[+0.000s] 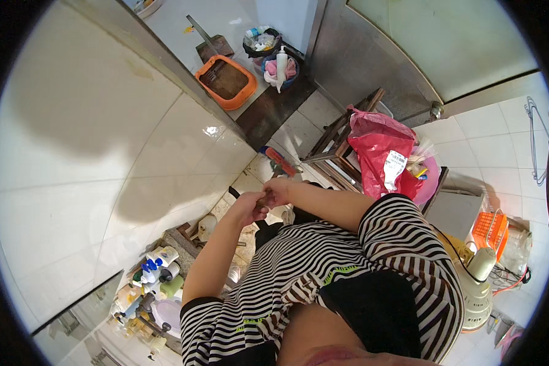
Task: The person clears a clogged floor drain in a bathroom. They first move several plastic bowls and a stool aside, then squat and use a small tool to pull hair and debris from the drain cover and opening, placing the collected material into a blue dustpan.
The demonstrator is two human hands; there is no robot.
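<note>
My left hand (250,208) and my right hand (279,191) meet in front of my body, fingers curled. Between them shows a small brown object (267,199), mostly covered by the fingers, so its kind is unclear. Just beyond the hands, low near the tiled floor, is a red and blue thing (278,160), perhaps a brush head. Whether it joins what I hold cannot be made out. A striped short-sleeved shirt (302,256) covers my torso below the hands.
A tiled wall (73,183) rises at left, above a sink (167,315) crowded with bottles (153,270). Ahead lie an orange litter tray (244,98), a dustpan (216,48) and a lined bin (261,41). A red plastic bag (375,146) sits on a wooden rack (320,151) at right.
</note>
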